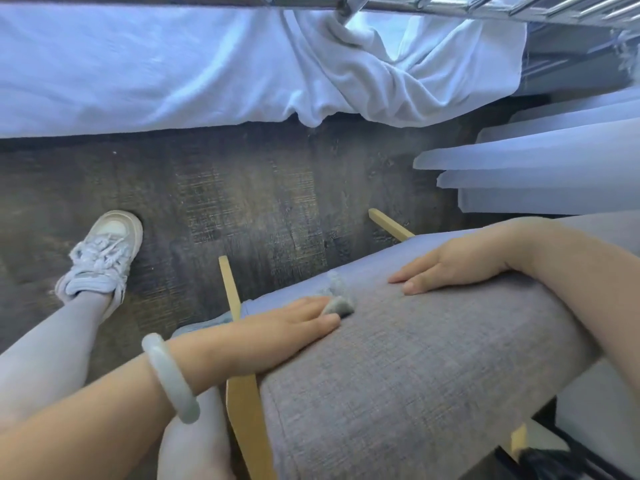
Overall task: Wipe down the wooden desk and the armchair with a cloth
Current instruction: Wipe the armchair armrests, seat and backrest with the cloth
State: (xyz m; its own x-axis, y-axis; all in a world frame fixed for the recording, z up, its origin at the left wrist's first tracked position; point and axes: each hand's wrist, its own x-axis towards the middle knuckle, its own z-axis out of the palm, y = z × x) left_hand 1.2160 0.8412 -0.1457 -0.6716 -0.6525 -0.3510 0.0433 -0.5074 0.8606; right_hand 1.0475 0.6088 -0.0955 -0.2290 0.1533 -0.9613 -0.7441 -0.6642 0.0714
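Bed [138,71]: white sheet runs across the top of the view, its lower edge hanging to the floor, with a bunched fold under a metal rack [450,3].

Floor [242,202]: dark wood boards form an open strip between the bed and the armchair. Pale curtain [536,174] folds close off the strip at the right.

Armchair [433,358]: grey woven upholstery on a light wooden frame [242,403], seen from above. Its padded upper edge runs diagonally from lower centre to the right. 2 frame ends project toward the floor strip.

Left hand [294,327]: forearm reaches in from lower left, palm down, fingers straight and together, lying on the padded edge. The fingertips press on the cloth; nothing is gripped.

Right hand [457,265]: forearm crosses over the padding from the right, palm flat on the fabric, fingers extended and relaxed, holding nothing, well apart from the cloth.

Sneaker [104,258]: 1 white laced shoe on the floor at left, apart from the frame.

Bangle [169,375]: pale, on the left wrist.

Cloth [337,299]: small, grey, crumpled, on the upholstery at the left fingertips, near the padding's far edge.
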